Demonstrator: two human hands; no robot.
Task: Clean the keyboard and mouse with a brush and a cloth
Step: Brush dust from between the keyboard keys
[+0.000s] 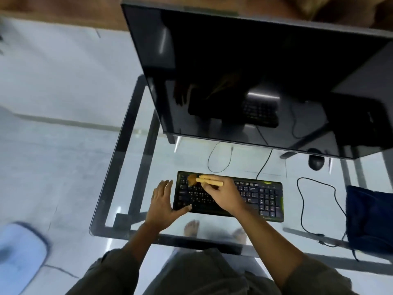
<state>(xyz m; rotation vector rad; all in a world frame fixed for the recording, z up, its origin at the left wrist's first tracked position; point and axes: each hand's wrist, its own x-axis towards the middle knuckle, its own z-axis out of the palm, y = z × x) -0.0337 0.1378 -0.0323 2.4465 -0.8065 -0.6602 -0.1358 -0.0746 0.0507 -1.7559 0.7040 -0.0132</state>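
Meanwhile, brushing the keyboard.
Right hand grips brush at its far-left keys; left hand flat, unclenched; mouse, cloth untouched.

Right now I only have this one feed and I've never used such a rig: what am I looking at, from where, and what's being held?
There is no machine here, just a person's two bare hands, filmed by a camera on their head looking down. They stand at a glass table. On it are a black keyboard, a mouse farther back on the right, a dark blue cloth at the right edge, and a large dark monitor. The right hand holds a brush with its bristles on the keyboard's top left keys. The left hand rests open at the keyboard's left end, steadying it.
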